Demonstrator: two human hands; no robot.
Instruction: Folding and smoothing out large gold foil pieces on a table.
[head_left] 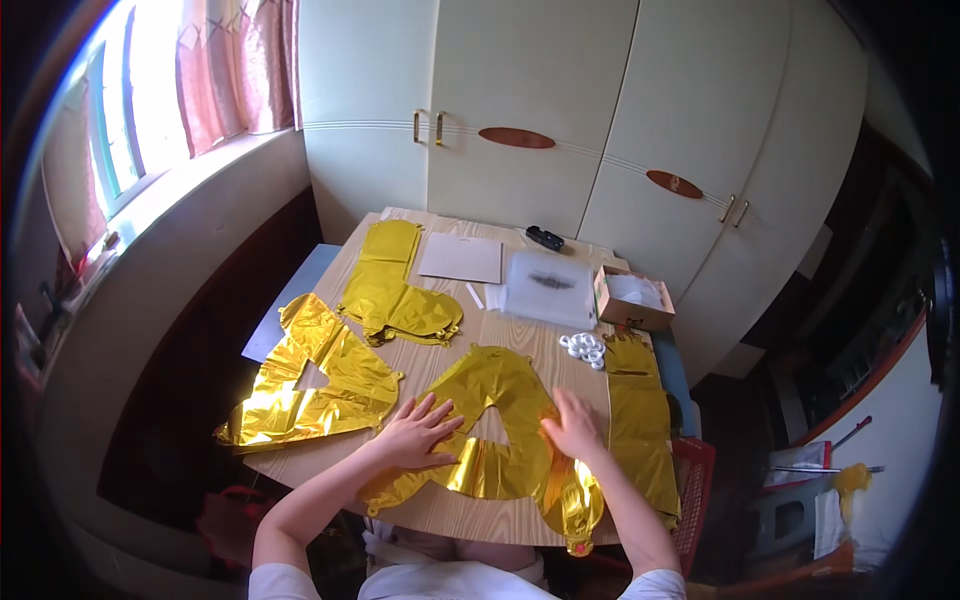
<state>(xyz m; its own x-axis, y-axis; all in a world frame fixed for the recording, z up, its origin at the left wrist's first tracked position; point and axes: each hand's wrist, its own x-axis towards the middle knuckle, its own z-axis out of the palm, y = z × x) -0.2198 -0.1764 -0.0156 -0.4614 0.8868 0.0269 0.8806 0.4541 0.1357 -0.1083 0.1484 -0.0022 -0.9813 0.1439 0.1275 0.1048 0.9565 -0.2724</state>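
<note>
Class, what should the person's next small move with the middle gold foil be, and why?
Probably slide the right hand down to smooth the right leg of the gold foil: it looks crumpled near the edge of the table, while the left hand lies spread on the other side.

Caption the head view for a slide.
Left hand and right hand touch a flat gold balloon on a wooden table.

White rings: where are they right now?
In the head view, the white rings lie right of centre on the table, beyond the right hand and just left of a gold foil piece.
</note>
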